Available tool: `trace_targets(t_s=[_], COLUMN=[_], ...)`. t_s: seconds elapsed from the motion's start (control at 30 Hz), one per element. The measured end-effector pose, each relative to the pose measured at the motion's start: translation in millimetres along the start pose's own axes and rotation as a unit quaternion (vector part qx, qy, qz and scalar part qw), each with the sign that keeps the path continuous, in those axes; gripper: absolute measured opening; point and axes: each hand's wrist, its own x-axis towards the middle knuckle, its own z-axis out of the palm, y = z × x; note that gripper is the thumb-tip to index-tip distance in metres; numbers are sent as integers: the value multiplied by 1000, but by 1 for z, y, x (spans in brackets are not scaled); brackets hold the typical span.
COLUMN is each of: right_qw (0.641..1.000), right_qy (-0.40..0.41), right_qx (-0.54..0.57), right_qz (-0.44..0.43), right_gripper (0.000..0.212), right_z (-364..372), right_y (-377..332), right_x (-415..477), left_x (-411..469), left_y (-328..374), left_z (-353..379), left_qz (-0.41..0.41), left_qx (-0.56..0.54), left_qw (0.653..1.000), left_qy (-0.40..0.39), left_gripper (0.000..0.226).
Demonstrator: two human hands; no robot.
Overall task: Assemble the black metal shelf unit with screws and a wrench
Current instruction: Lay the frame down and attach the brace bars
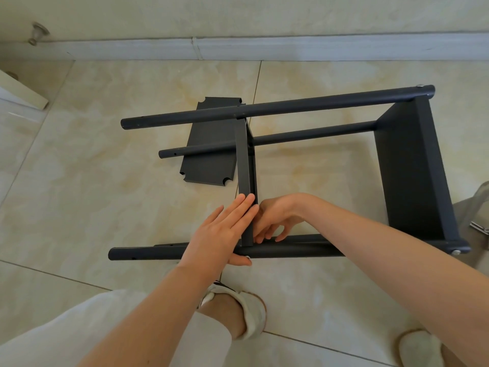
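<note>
The black shelf frame lies on its side on the tiled floor. Its far top pole (pixel 277 105) and near pole (pixel 148 253) run left to right, joined at the right by a fixed shelf panel (pixel 412 170). A middle shelf panel (pixel 244 165) stands on edge between the poles. My left hand (pixel 222 231) lies flat against this panel's left face, fingers straight, thumb under the near pole. My right hand (pixel 275 221) is at the panel's right side by the near pole, fingers curled at the joint; what they hold is hidden. A loose shelf panel (pixel 209 149) lies flat on the floor behind.
A screw head (pixel 456 251) shows at the near right pole end, another screw head (pixel 420 86) at the far right end. A small metal tool (pixel 479 227) lies at the right edge. My slippered feet (pixel 248 311) are below the frame. A baseboard (pixel 238 49) runs along the wall.
</note>
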Motion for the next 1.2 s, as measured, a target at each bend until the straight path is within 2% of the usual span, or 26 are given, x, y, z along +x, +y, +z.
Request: trace_targets(t_s=[0.1, 0.2, 0.5, 0.77, 1.0, 1.2], right_qw=[1000, 1000, 999, 1000, 997, 999], right_qy=[4, 6, -4, 13, -36, -10], right_qx=[-9, -6, 33, 2, 53, 43], right_qz=[-6, -14, -16, -7, -35, -19], right_gripper=[26, 18, 26, 25, 17, 11], right_z=[1, 2, 1, 7, 4, 7], right_y=[-3, -4, 0, -5, 6, 6], right_x=[-1, -1, -2, -3, -5, -1], left_x=[0, -1, -1, -1, -1, -1], left_y=[0, 1, 2, 0, 3, 3], left_z=[0, 1, 0, 1, 0, 0], left_qz=[-2, -2, -2, 3, -2, -4], left_qx=[-5, -8, -16, -16, -26, -29], left_qw=[1000, 1000, 1000, 1000, 1000, 1000], left_qy=[-2, -1, 5, 0, 12, 11], left_gripper=[111, 111, 111, 110, 112, 112])
